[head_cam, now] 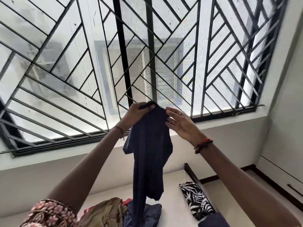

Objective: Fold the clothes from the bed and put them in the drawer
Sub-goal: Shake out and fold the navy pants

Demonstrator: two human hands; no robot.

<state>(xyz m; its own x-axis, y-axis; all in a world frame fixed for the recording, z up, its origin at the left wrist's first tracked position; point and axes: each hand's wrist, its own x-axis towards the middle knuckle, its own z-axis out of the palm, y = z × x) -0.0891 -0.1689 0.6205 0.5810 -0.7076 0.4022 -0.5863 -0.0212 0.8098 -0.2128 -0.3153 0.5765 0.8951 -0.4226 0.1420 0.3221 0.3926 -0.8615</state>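
**Navy garment held high against the barred window**

You hold a dark navy garment (150, 154) up at arm's length in front of the window grille (91, 66), both arms raised. Your left hand (139, 113) grips the bunched top of the garment, with the fingers curled over the fabric and the thumb across its front. Your right hand (179, 122) is wide, the fingers straight and spread. Its index fingertip and thumb lie against the garment's upper right edge, but you cannot tell whether they pinch it. The cloth hangs straight down from your left hand, with 1 short sleeve flaring out at the left, and its lower end dangles just above the pile below.

That pile lies on the bed (173, 200) at the bottom of the view. It holds an olive-brown garment (105, 212), a blue garment (151, 213) just beside it, and a strip of red cloth (127, 202) between them. A black-and-white leaf-print piece (196, 199) lies along the dark wooden bed frame (195, 177), apart from the pile. To the right stands a white cabinet front (278, 175) with a dark handle (295, 190).

A thin band (119, 131) circles your left wrist and a red-and-black bead bracelet (203, 145) your right. A floral sleeve (49, 213) covers your left upper arm.
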